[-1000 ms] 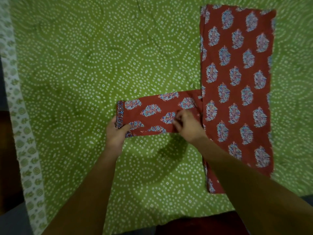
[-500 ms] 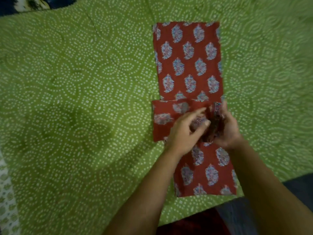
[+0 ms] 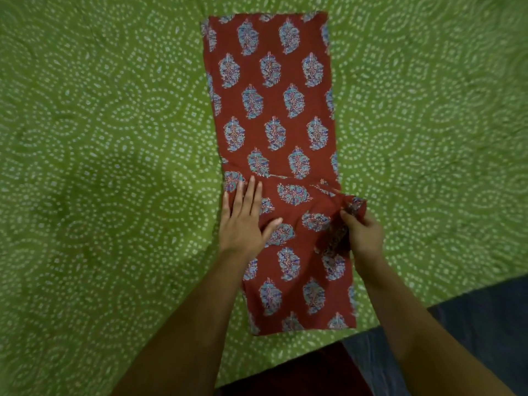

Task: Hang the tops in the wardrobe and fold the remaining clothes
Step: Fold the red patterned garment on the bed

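A red garment (image 3: 274, 110) with blue leaf prints lies as a long folded strip on the green bedspread (image 3: 100, 138). Its sleeve is folded across the body around the middle. My left hand (image 3: 245, 221) lies flat with straight fingers on the left side of that fold. My right hand (image 3: 361, 232) pinches the sleeve's cuff end at the strip's right edge, lifted slightly off the cloth.
The green dotted bedspread spreads wide on both sides of the garment. Its near edge runs diagonally at the lower right, with dark blue-grey floor (image 3: 471, 324) beyond. Something dark red (image 3: 300, 375) sits at the bottom centre below the edge.
The sleeve that stuck out to the left has been folded over onto the body. My left hand let go of the cuff and now lies flat; my right hand took the cuff end.
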`<state>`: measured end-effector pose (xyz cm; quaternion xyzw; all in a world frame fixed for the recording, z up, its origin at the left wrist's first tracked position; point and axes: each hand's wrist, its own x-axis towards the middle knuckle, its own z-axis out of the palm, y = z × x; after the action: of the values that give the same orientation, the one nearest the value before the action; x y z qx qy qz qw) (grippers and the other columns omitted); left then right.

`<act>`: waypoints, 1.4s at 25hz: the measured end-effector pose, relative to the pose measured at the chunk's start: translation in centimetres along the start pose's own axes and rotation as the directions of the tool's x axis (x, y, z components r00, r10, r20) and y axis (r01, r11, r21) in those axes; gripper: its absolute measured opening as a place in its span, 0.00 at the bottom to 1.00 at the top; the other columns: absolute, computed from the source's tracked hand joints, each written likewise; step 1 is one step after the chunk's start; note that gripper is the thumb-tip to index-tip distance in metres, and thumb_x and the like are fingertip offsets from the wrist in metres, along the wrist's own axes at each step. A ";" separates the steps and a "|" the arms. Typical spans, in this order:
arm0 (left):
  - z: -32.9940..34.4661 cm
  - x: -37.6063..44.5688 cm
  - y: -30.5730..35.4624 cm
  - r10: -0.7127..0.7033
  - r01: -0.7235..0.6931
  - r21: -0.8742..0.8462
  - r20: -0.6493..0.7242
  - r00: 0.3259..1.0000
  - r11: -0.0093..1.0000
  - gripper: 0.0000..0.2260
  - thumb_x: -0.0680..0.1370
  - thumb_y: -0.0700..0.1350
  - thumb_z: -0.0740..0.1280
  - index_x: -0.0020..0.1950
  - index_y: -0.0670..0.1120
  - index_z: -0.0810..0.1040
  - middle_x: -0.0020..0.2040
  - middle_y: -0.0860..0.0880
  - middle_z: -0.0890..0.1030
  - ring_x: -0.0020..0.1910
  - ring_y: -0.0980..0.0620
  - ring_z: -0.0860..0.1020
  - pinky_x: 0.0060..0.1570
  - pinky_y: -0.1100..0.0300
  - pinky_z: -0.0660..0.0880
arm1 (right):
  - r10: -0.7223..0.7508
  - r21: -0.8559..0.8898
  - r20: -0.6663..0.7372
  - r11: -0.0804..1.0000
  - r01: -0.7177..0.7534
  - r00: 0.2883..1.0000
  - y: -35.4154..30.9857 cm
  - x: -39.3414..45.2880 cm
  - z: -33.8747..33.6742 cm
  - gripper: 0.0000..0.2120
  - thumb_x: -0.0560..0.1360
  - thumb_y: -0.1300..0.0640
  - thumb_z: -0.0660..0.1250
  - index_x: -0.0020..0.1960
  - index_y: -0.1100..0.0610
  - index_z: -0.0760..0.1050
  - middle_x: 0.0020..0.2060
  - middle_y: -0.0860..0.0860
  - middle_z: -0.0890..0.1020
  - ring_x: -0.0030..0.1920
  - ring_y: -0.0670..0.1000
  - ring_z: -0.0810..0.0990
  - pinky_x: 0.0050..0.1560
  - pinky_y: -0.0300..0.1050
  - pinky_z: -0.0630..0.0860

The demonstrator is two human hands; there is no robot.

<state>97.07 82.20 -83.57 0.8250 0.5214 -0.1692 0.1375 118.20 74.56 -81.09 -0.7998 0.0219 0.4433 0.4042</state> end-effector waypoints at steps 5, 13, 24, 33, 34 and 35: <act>1.3 1.0 -0.1 -0.017 0.012 0.081 0.057 0.998 0.997 0.41 0.74 0.72 0.37 0.76 0.46 0.31 0.77 0.49 0.33 0.76 0.47 0.33 0.74 0.44 0.38 | 0.225 0.238 0.195 0.933 -0.269 0.955 -3.6 0.5 4.5 0.01 0.76 0.61 0.65 0.46 0.57 0.72 0.38 0.53 0.76 0.38 0.51 0.76 0.27 0.38 0.75; 1.0 -3.7 -4.7 0.330 -0.332 -0.134 -0.033 0.943 0.934 0.36 0.75 0.51 0.56 0.79 0.47 0.43 0.79 0.50 0.46 0.78 0.52 0.42 0.75 0.48 0.45 | -0.565 -0.423 0.594 0.387 0.819 0.573 -1.2 3.3 -2.3 0.19 0.72 0.62 0.61 0.62 0.55 0.67 0.56 0.54 0.76 0.55 0.51 0.76 0.56 0.52 0.74; 3.8 -2.3 -4.6 0.492 -0.499 -0.284 -0.101 0.865 0.818 0.27 0.69 0.39 0.58 0.69 0.49 0.73 0.67 0.46 0.75 0.72 0.51 0.63 0.73 0.55 0.57 | -0.049 -0.134 0.991 -0.142 0.981 0.128 0.8 8.4 -2.2 0.23 0.75 0.51 0.58 0.69 0.53 0.72 0.68 0.49 0.73 0.68 0.49 0.71 0.67 0.46 0.68; -4.8 7.9 -4.3 0.093 0.528 -0.823 0.521 0.848 -0.208 0.31 0.76 0.70 0.49 0.68 0.51 0.72 0.63 0.47 0.78 0.55 0.52 0.81 0.58 0.51 0.77 | 0.257 -0.341 0.610 0.939 -0.044 0.749 -8.7 8.3 6.1 0.22 0.80 0.41 0.52 0.52 0.56 0.77 0.39 0.50 0.85 0.37 0.45 0.84 0.54 0.44 0.78; -4.8 8.4 -4.4 0.105 0.552 -0.813 0.543 0.833 -0.185 0.33 0.75 0.71 0.50 0.71 0.53 0.69 0.65 0.49 0.77 0.60 0.51 0.79 0.61 0.49 0.75 | 0.258 -0.323 0.638 0.945 -0.053 0.725 -8.6 8.7 6.2 0.27 0.78 0.35 0.52 0.58 0.54 0.77 0.46 0.50 0.85 0.46 0.48 0.84 0.57 0.47 0.77; -4.2 8.4 -4.9 0.103 0.555 -0.817 0.545 0.832 -0.155 0.32 0.74 0.71 0.54 0.73 0.54 0.67 0.67 0.50 0.76 0.62 0.51 0.77 0.64 0.48 0.72 | 0.255 -0.298 0.671 0.953 -0.062 0.697 -8.4 8.9 6.0 0.30 0.75 0.32 0.51 0.62 0.52 0.75 0.52 0.50 0.84 0.51 0.49 0.83 0.57 0.47 0.77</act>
<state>96.56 92.82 -83.56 0.2680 0.5650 0.0715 0.7771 122.77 87.10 -83.98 -0.6107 -0.1202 0.7460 0.2368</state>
